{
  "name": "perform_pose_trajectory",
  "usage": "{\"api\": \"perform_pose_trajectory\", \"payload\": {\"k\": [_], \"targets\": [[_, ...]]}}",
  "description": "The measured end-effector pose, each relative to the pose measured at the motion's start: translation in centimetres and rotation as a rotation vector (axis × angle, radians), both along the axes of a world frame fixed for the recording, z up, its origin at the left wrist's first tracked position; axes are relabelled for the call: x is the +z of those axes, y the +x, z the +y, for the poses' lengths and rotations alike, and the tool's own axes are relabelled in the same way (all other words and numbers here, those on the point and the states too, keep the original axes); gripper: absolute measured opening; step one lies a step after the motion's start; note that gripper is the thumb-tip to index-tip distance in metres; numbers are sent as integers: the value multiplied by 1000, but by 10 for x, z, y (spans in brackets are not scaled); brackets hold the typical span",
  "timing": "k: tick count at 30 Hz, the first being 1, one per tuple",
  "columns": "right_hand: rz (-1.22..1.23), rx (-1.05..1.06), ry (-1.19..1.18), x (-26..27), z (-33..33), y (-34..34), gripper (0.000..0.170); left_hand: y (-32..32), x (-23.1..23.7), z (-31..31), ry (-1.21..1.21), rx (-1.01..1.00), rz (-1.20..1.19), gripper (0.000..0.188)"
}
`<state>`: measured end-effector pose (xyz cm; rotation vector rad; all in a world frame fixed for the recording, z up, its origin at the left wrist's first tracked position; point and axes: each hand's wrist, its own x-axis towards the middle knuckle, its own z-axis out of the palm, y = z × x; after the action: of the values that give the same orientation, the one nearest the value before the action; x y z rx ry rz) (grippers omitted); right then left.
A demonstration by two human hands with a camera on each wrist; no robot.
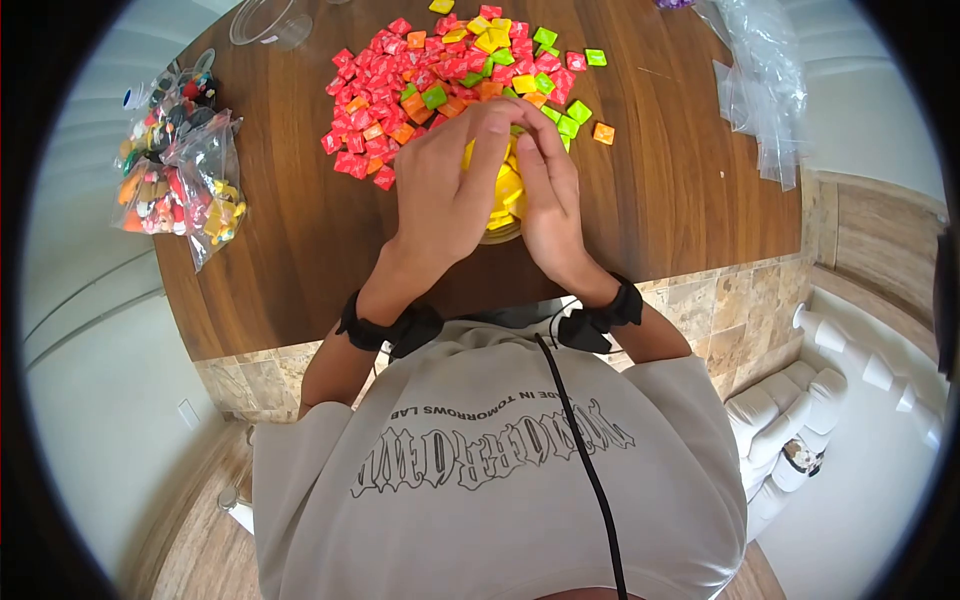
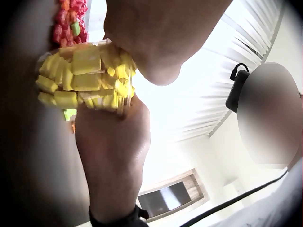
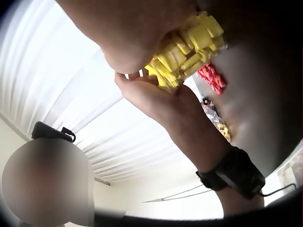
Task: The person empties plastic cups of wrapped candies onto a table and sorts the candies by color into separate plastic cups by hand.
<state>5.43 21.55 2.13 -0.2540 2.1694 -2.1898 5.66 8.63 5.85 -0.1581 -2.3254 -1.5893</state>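
A clear round plastic container packed with yellow wrapped candies [image 1: 508, 190] stands near the table's front edge. My left hand [image 1: 440, 185] grips it from the left side, fingers curving over toward its far rim. From the other side my right hand [image 1: 553, 205] holds it, the thumb lying along the top. Both hands hide much of the container in the head view. In the left wrist view the yellow candies [image 2: 87, 80] show through the clear wall, with the right hand [image 2: 113, 142] against it. The left hand [image 3: 151, 97] appears beneath the container in the right wrist view.
Just beyond the hands spreads a large pile of red, orange, green and yellow wrapped candies [image 1: 385, 85]. Bags of small colourful figures [image 1: 180, 170] lie at the left edge, and clear plastic bags [image 1: 765, 100] at the right. A clear plastic container [image 1: 268, 22] sits at the far left.
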Motion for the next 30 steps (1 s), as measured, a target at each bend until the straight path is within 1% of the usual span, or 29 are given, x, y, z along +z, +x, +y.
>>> {"api": "perform_pose_trajectory", "payload": {"k": [1,3,4,5,6,7,8,9,10,11,12,13,14,15,17,21,23,27,29,30], "targets": [[3,-3,1,8,4,-6,37,0,1,-4,40,-14,7,28],[-82,43,64,31,19,-20,36,-6,5,-16,83,-31,11,28],[44,-8,-7,33,21,-38,35,-14,13,-25,44,8,38,27],[19,41,48,40,30,-62,33,-23,21,-35,5,46,64,26],[55,111,179,50,36,-86,33,-37,29,-46,6,42,61,26],[91,182,310,53,38,-108,32,-56,36,-58,-171,-2,-14,24],[91,180,310,45,36,-131,32,-75,36,-68,-349,-46,-87,23],[239,315,550,38,33,-157,35,-94,28,-77,-350,-47,-83,23],[391,449,791,34,30,-174,39,-116,18,-85,-529,-130,-109,25],[400,446,792,31,25,-183,39,-133,10,-92,-710,-210,-134,29],[487,451,882,26,17,-189,43,-144,4,-97,-712,-208,-127,29],[569,457,972,20,12,-193,47,-152,-4,-100,-806,-250,-65,30],[510,513,973,15,9,-199,52,-161,-13,-103,-899,-291,-1,31],[506,512,976,15,9,-202,52,-168,-12,-102,-896,-295,-1,31],[490,559,951,16,8,-207,50,-180,-11,-103,-820,-401,-251,29],[416,585,874,13,11,-214,45,-180,-11,-105,-767,-467,-263,27],[431,504,866,2,11,-220,38,-178,-18,-107,-698,-441,-163,21],[422,499,826,11,13,-220,31,-178,-21,-111,-713,-466,-152,24],[445,506,850,18,18,-222,28,-181,-23,-114,-496,-462,-223,24],[445,506,851,18,20,-225,28,-183,-22,-115,-496,-462,-222,24]]}}
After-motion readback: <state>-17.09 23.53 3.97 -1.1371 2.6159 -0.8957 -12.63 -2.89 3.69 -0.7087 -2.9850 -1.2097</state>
